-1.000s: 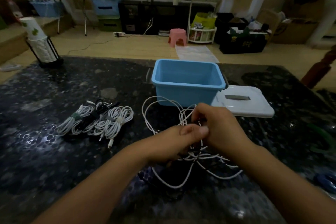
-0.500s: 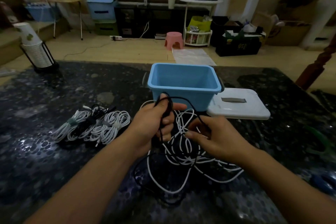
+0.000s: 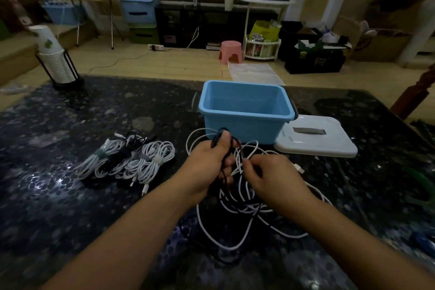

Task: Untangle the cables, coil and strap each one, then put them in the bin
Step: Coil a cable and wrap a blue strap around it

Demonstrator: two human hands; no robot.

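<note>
Left hand point(image 3: 207, 162): fingers curled round a bunched black cable point(image 3: 224, 146), held up just in front of the blue bin point(image 3: 246, 110). Right hand point(image 3: 270, 172): fingers pinching a white strand of the tangled cables point(image 3: 237, 207), just beside the left hand. The tangle, white loops mixed with black, hangs from both hands and spreads onto the dark speckled counter point(image 3: 70, 207) below and between the forearms. One white connector end point(image 3: 299, 168) lies on the counter to the right of the right hand.

Bin: upright, open, nothing visible inside. White lid point(image 3: 315, 140) lies flat, touching the bin's right side.

Coiled cables point(image 3: 127, 160): a row of strapped bundles, mostly white and one black, on the counter left of the hands, well apart from the bin.

Far left corner of the counter: stack of paper cups point(image 3: 55, 61) in a black wire holder.
</note>
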